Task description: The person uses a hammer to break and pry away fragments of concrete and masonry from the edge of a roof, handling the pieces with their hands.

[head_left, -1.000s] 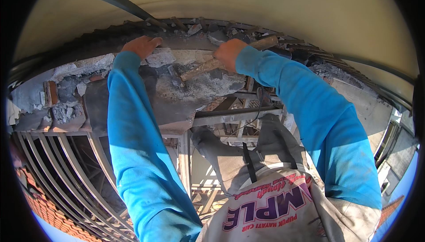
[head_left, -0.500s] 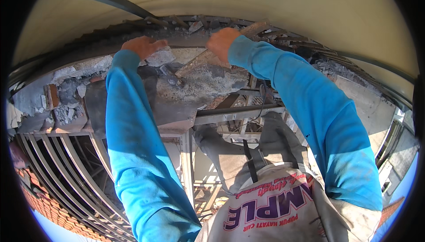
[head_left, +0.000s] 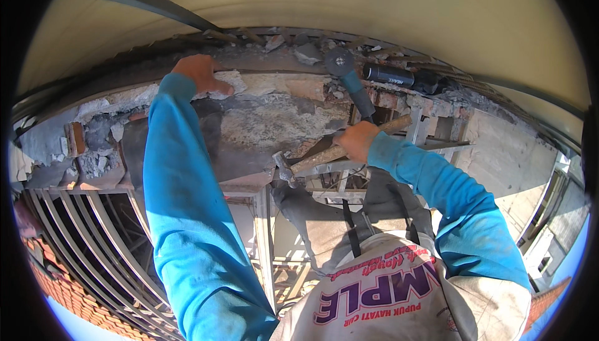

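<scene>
Hammer has a tan wooden handle and grey metal head.

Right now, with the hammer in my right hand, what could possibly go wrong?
The left hand rests on the broken wall edge, so a stray blow from the hammer in the right hand might strike it. The grinder-like tool lies close above the right hand; a raised arm could perhaps knock it. The loose rubble in the broken wall further left could slip down if shaken.
</scene>
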`<state>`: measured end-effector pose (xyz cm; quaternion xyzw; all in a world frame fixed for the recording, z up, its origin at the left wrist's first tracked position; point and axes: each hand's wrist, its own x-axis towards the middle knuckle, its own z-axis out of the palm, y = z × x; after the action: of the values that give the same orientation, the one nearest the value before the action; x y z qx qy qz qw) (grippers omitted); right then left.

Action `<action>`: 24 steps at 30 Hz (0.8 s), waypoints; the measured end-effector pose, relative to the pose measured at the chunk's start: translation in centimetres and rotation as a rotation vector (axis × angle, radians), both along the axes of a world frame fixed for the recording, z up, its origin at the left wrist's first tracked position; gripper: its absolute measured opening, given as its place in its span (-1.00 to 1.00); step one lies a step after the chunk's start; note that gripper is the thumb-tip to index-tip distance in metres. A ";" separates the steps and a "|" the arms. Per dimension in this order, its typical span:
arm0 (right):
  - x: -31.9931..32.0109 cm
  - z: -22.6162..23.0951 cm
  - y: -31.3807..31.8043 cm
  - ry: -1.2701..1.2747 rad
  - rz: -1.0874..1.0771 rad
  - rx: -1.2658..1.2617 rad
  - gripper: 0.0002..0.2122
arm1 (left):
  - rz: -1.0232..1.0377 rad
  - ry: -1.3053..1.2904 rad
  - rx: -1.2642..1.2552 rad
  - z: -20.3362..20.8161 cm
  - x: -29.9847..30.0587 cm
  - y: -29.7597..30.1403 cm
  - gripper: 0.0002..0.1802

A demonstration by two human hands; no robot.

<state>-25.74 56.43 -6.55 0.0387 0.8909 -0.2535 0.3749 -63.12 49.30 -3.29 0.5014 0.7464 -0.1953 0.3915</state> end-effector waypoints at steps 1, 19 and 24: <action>1.3 0.1 -0.3 -0.079 -0.032 -0.031 -0.72 | -0.002 -0.021 0.004 -0.1 -0.2 0.0 -0.22; -11.4 -0.4 4.1 0.352 -0.122 0.206 -0.82 | 0.184 -0.087 0.064 -1.3 -1.2 0.1 -0.24; -7.3 1.1 1.3 0.239 -0.017 0.081 -0.86 | 0.169 -0.082 0.099 -1.9 -1.5 -1.3 -0.17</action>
<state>-33.04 57.78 -5.46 0.0308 0.9383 -0.2234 0.2621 -64.59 48.01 -5.16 0.4632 0.7779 -0.1039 0.4117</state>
